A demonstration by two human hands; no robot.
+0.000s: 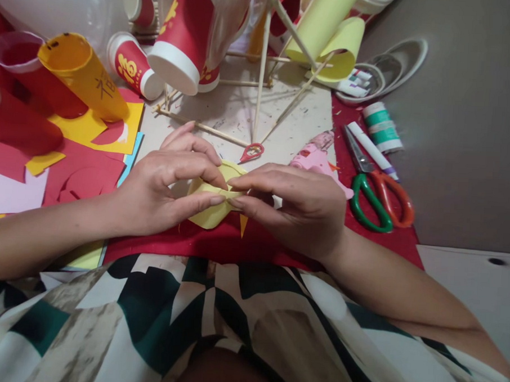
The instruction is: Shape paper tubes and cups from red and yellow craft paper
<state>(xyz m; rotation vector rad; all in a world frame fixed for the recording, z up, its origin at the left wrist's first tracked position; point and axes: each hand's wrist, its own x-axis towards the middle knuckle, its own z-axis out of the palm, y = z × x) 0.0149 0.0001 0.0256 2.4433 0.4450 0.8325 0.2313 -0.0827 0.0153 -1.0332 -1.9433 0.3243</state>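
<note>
Both my hands meet over a piece of pale yellow paper (212, 211) at the near edge of the table. My left hand (166, 187) pinches the paper between thumb and fingers on its left side. My right hand (296, 207) pinches the same paper from the right, fingertips touching those of the left. The paper is bent between them, and a small yellow point hangs below it. Under it lies a red sheet (219, 243).
Green-and-orange scissors (379, 199), a white marker (370, 148) and a green-striped roll (382, 126) lie to the right. A pink glue gun (316, 154), small red scissors (251, 152), a wooden stick frame (260, 78), red paper cups (181, 41), a yellow tube (85, 74) and paper scraps crowd the back and left.
</note>
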